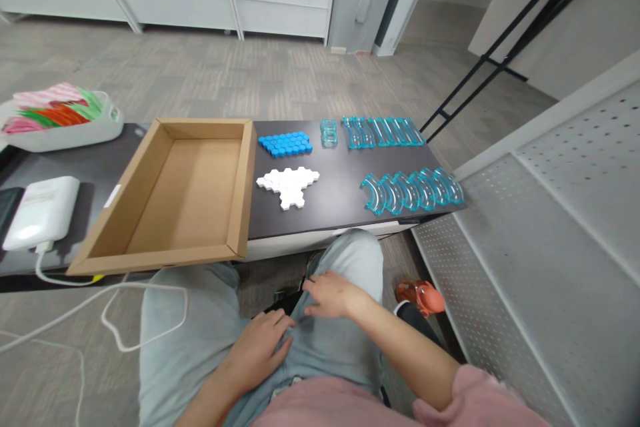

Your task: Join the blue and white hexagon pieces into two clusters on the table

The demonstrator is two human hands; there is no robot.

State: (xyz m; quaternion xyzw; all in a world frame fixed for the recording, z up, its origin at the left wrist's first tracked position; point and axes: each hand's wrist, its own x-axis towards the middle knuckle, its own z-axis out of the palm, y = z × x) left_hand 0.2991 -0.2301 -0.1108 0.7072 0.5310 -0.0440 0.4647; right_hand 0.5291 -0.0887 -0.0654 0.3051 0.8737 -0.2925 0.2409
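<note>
My left hand [265,341] rests on my lap with its fingers loosely stretched, holding nothing. Against the inside of my right thigh lies my right hand [329,293], fingers apart, also without anything in it. On the dark tabletop [335,203] ahead are a cluster of blue hexagonal pieces [286,144] and a cluster of white hexagonal pieces [289,185]. Curved clear pieces with teal edges [411,191] form a row at the right front. Behind them lie straighter clear teal pieces [384,132] and a small stack of short ones [329,133]. Neither hand touches these.
An open cardboard box [241,193] stands at the left of these pieces. Farther left are a white adapter [43,210] with a cable and a white basket [70,138] of colourful packets. A perforated panel [550,213] borders the right side; an orange-topped bottle [429,298] is on the floor.
</note>
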